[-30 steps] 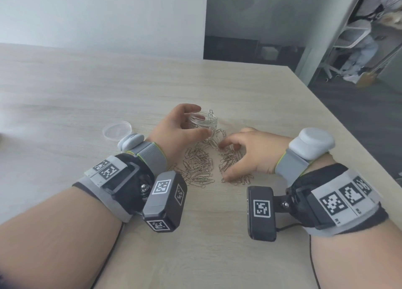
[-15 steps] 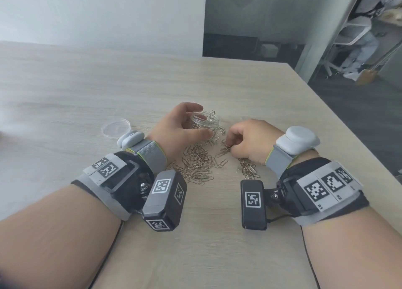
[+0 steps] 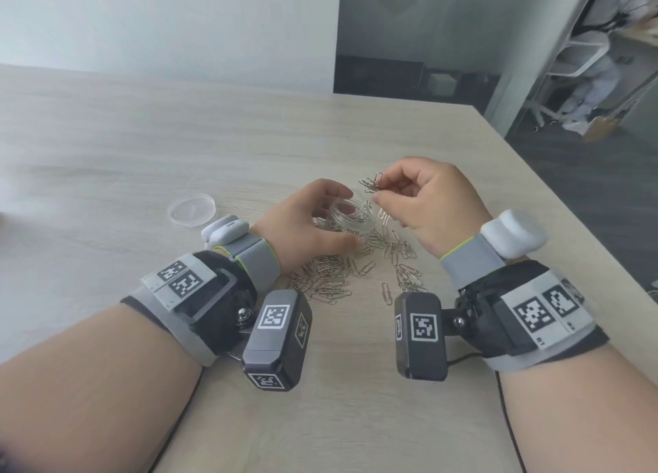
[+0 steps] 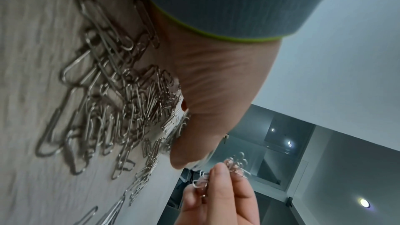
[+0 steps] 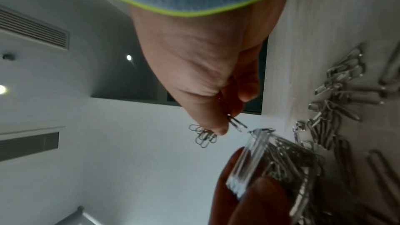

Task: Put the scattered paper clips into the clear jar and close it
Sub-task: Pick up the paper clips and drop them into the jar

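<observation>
Paper clips: silver wire paper clips [image 3: 327, 280] are lying scattered on the pale wood-grain table [image 3: 142, 145], in a loose heap near the clear jar and a smaller patch to the right of it.
Clear jar: small round clear plastic jar [image 3: 350, 219] is standing upright and open at mid-table with clips already inside it; in the right wrist view [image 5: 249, 174] its rim is showing clips poking over the top.
Left hand: left hand [image 3: 306, 219] is curling around the jar, thumb on the near wall and fingers on the far side, keeping the same grip as one second ago.
Right hand: right hand [image 3: 431, 198] is pinching a small bunch of clips [image 3: 372, 184] between thumb and fingertips, just above and to the right of the jar mouth.
Change: one second ago the right hand was lying low on the table with its fingers in the clips; half a second ago it was closing over them; now it is hanging raised above the table with the bunch lifted clear.
Lid: round clear plastic lid [image 3: 191, 209] is lying flat to the left of the left wrist, apart from the jar, in the same spot as earlier.
</observation>
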The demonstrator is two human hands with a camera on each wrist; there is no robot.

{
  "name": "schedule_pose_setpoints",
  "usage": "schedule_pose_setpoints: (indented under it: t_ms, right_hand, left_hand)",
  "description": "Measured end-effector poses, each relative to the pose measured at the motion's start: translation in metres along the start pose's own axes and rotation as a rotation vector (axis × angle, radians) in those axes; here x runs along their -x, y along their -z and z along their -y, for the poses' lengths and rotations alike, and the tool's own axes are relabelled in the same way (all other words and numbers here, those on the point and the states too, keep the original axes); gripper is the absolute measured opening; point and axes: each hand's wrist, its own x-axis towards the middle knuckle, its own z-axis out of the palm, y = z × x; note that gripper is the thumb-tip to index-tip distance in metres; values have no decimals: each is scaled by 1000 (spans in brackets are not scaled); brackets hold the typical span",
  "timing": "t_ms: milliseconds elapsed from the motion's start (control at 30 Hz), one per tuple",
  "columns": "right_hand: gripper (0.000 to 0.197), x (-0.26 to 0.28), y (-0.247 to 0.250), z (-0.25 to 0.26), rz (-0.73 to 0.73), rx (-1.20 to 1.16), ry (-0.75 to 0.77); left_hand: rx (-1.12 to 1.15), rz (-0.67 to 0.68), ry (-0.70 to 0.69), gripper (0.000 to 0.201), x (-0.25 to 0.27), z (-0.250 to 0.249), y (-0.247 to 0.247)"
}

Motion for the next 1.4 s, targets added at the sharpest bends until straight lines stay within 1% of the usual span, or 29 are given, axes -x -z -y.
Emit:
schedule_pose_setpoints:
  t_ms: [67, 200, 300, 467, 567, 700, 800, 1000, 1100, 1200, 1267, 1333, 1400]
  right_hand:
    - [5, 2, -4, 2, -44, 33, 45]
    - [6, 4, -11, 7, -90, 56, 117]
    - [6, 4, -16, 6, -57, 65, 129]
    - [8, 3, -19, 3, 26, 127, 159]
    - [9, 3, -18, 1, 30, 146, 169]
    - [7, 5, -17, 2, 42, 126, 157]
    - [6, 4, -17, 2, 31, 100, 151]
    - [9, 6, -16, 3, 31, -38, 153]
    - [10, 7, -14, 4, 32, -49, 144]
    - [13, 5, -10, 3, -56, -11, 90]
    - [24, 3, -8, -2, -61, -12, -2]
    - [38, 1, -10, -7, 34, -41, -116]
    - [47, 1, -15, -9, 149, -62, -208]
  left_hand:
    - [-20, 4, -3, 68, 1, -1, 1]
    - [-49, 25, -9, 61, 1, 0, 1]
    - [-51, 30, -20, 58, -1, 1, 0]
    - [-30, 28, -27, 69, -2, 2, -1]
    - [6, 6, -28, 72, -4, 4, -3]
    - [18, 2, -28, 75, -4, 5, -3]
    - [38, -2, -16, 69, -4, 4, -2]
    - [42, -2, -12, 60, -3, 1, 0]
    - [68, -2, -13, 64, -3, 0, 0]
    - [79, -20, -6, 68, -3, 3, -1]
    - [88, -15, -7, 66, -3, 4, 0]
    - [102, -14, -18, 66, -2, 3, -1]
    - [121, -12, -23, 66, -3, 2, -1]
